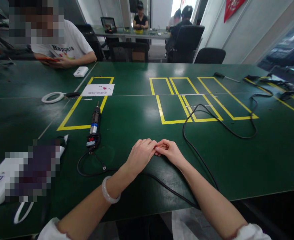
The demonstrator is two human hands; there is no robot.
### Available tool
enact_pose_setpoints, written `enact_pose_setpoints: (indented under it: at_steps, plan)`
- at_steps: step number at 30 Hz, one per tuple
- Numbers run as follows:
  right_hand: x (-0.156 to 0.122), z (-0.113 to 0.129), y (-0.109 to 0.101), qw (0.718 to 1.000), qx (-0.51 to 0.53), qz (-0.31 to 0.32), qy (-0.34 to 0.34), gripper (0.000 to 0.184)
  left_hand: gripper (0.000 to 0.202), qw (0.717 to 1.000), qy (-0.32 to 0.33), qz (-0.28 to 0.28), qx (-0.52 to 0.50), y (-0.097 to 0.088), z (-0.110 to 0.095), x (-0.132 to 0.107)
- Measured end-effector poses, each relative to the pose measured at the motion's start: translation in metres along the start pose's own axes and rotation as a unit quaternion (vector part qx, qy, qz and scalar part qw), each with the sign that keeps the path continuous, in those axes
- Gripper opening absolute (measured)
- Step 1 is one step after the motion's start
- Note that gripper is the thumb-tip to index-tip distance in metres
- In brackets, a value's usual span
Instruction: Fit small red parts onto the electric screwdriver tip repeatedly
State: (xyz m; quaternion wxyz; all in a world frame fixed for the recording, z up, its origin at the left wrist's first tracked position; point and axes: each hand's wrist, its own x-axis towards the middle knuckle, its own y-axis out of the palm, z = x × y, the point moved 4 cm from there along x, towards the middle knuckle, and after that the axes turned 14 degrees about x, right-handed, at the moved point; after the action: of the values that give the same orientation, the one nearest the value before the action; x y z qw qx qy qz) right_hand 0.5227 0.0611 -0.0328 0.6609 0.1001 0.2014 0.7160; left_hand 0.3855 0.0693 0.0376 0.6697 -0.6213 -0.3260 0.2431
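Nearest the camera, head view: white sleeves [52,230], clear of both wrists, one white bangle [106,194] on the left forearm.

Right hand [170,151]: thumb and fingertips pinching a small orange piece [157,146], mostly hidden. A fingertip hold presumably suits so slight an item.

Left hand [142,153]: back upward, fingers curled together, tips meeting the right's at the piece, perhaps to steady it; whether they grip it cannot be told. Both hands above the green table [127,133].

Powered driver [95,123]: lying left of the hands, bit pointing away from the wearer, perhaps for safety; its black cord [159,181] passes beneath the left forearm.

Yellow tape outlines [74,128]: apparently marking places for items. White card [98,90]: across the left outline, plausibly its label.

Hand screwdriver [219,75]: far right, well apart from the hands.
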Motion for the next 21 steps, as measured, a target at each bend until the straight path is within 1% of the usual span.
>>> enact_pose_setpoints:
  at_steps: [2, 3, 4, 6, 7, 8, 9, 11, 12, 15, 16, 18, 19, 21]
  plan:
    - [0.002, 0.002, -0.006, 1.0, 0.013, -0.022, -0.01, 0.033, 0.018, 0.999, -0.028, -0.036, 0.002, -0.004, -0.006, -0.005]
    - [0.002, 0.004, -0.009, 0.999, 0.021, -0.034, -0.016, 0.033, 0.02, 0.999, -0.025, -0.043, -0.005, -0.004, -0.013, -0.008]
    - [0.003, 0.005, -0.011, 0.998, 0.026, -0.044, -0.022, 0.033, 0.023, 0.999, -0.001, -0.039, -0.019, -0.003, -0.022, -0.013]
    - [0.005, 0.005, -0.012, 0.998, 0.031, -0.055, -0.025, 0.033, 0.03, 0.993, 0.1, 0.0, -0.059, 0.004, -0.049, -0.023]
    - [0.005, 0.005, -0.012, 0.998, 0.03, -0.056, -0.024, 0.033, 0.033, 0.984, 0.157, 0.023, -0.076, 0.009, -0.064, -0.03]
    - [0.006, 0.005, -0.012, 0.998, 0.028, -0.055, -0.024, 0.032, 0.036, 0.975, 0.201, 0.041, -0.083, 0.014, -0.079, -0.037]
    - [0.006, 0.005, -0.011, 0.998, 0.026, -0.054, -0.024, 0.032, 0.039, 0.969, 0.228, 0.05, -0.082, 0.019, -0.093, -0.042]
    - [0.008, 0.005, -0.01, 0.998, 0.022, -0.053, -0.023, 0.031, 0.043, 0.962, 0.258, 0.046, -0.078, 0.027, -0.12, -0.052]
    - [0.008, 0.006, -0.01, 0.998, 0.018, -0.053, -0.021, 0.031, 0.042, 0.96, 0.267, 0.038, -0.078, 0.03, -0.133, -0.055]
    - [0.011, 0.01, -0.008, 0.999, 0.003, -0.05, -0.019, 0.032, 0.022, 0.961, 0.268, 0.0, -0.072, 0.037, -0.166, -0.062]
    - [0.012, 0.011, -0.008, 0.999, -0.002, -0.047, -0.02, 0.032, 0.016, 0.962, 0.262, -0.013, -0.07, 0.038, -0.173, -0.064]
    - [0.016, 0.013, -0.008, 0.999, -0.014, -0.041, -0.023, 0.032, 0.012, 0.96, 0.269, -0.029, -0.076, 0.038, -0.183, -0.068]
    - [0.018, 0.015, -0.008, 0.999, -0.019, -0.038, -0.025, 0.032, 0.012, 0.953, 0.288, -0.031, -0.084, 0.038, -0.184, -0.072]
    - [0.022, 0.017, -0.011, 0.999, -0.032, -0.034, -0.028, 0.032, 0.014, 0.93, 0.351, -0.021, -0.106, 0.038, -0.182, -0.085]
